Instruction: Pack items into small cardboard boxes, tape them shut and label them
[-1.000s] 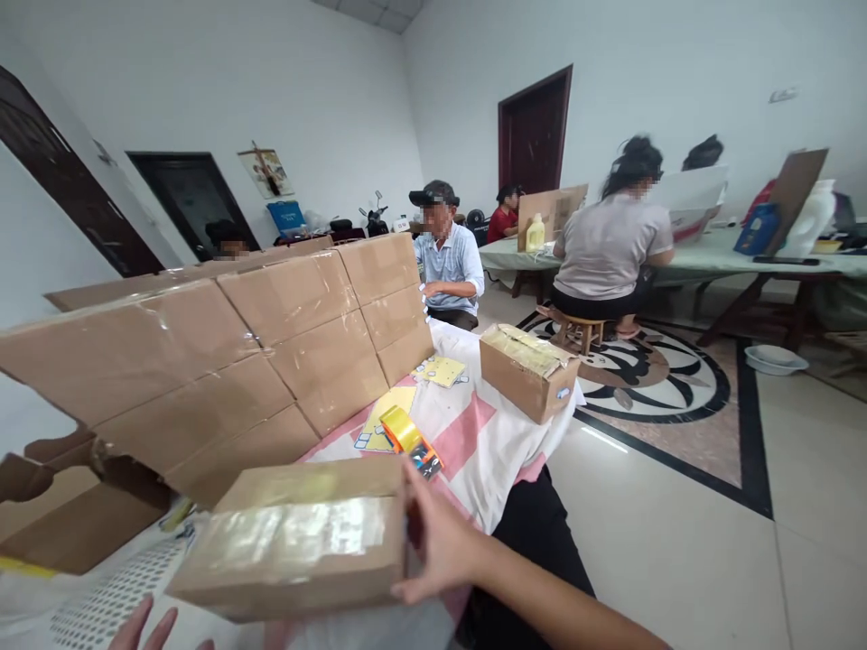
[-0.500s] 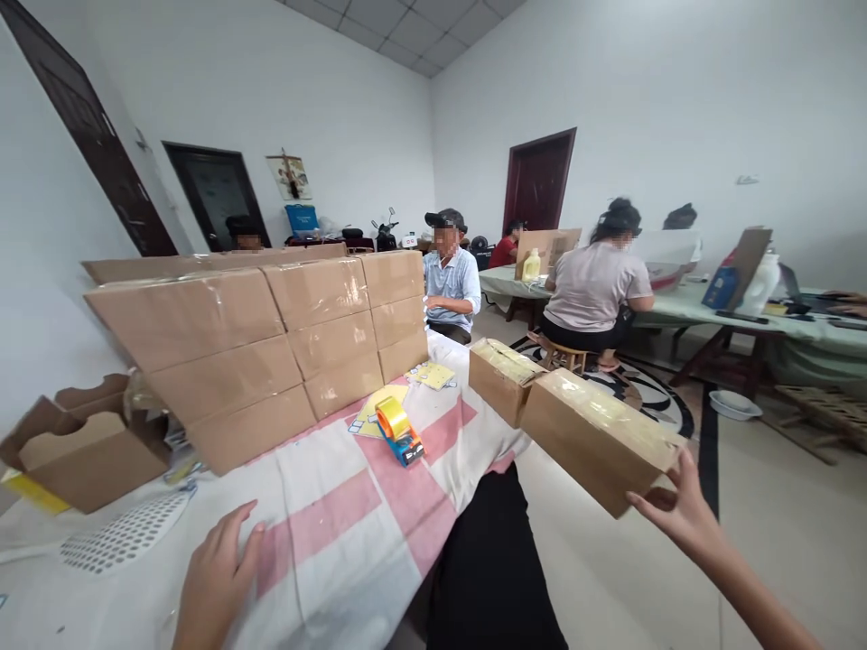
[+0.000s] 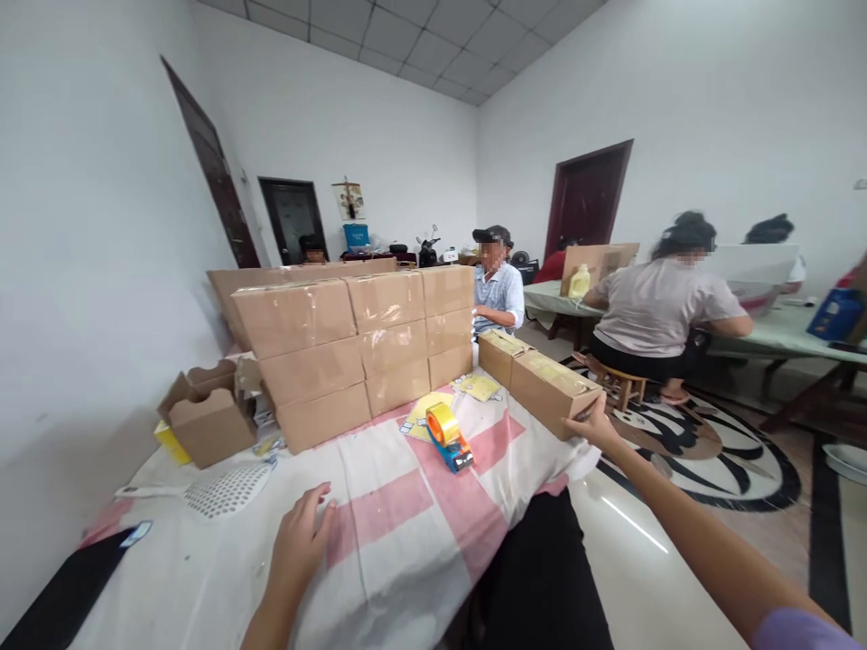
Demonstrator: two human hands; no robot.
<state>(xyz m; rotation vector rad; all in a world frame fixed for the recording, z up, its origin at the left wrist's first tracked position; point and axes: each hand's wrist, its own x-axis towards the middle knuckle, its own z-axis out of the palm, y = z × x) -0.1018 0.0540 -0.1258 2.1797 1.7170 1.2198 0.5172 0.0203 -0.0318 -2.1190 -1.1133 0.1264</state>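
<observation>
My right hand [image 3: 589, 424] grips the near end of a taped cardboard box [image 3: 552, 390] at the table's right edge. Its far end meets another taped box [image 3: 499, 358]. My left hand [image 3: 302, 533] rests on the cloth-covered table [image 3: 379, 551], fingers stretched out and holding nothing. An orange and blue tape dispenser [image 3: 448, 437] with yellow tape stands in the middle, partly over a yellow paper piece [image 3: 425, 413]. Behind it rises a stack of closed cardboard boxes [image 3: 318, 366], several rows wide and high.
An open cardboard box [image 3: 209, 424] and a white perforated fly swatter [image 3: 227, 490] are on the left. A black flat object [image 3: 74, 587] lies at the near left corner. A person [image 3: 498, 280] sits beyond the stack; another person [image 3: 667, 289] sits on a stool to the right.
The view has swung left. My right hand has pushed the box away from me and toward the table, up against the other box. My left hand stays on the cloth.
</observation>
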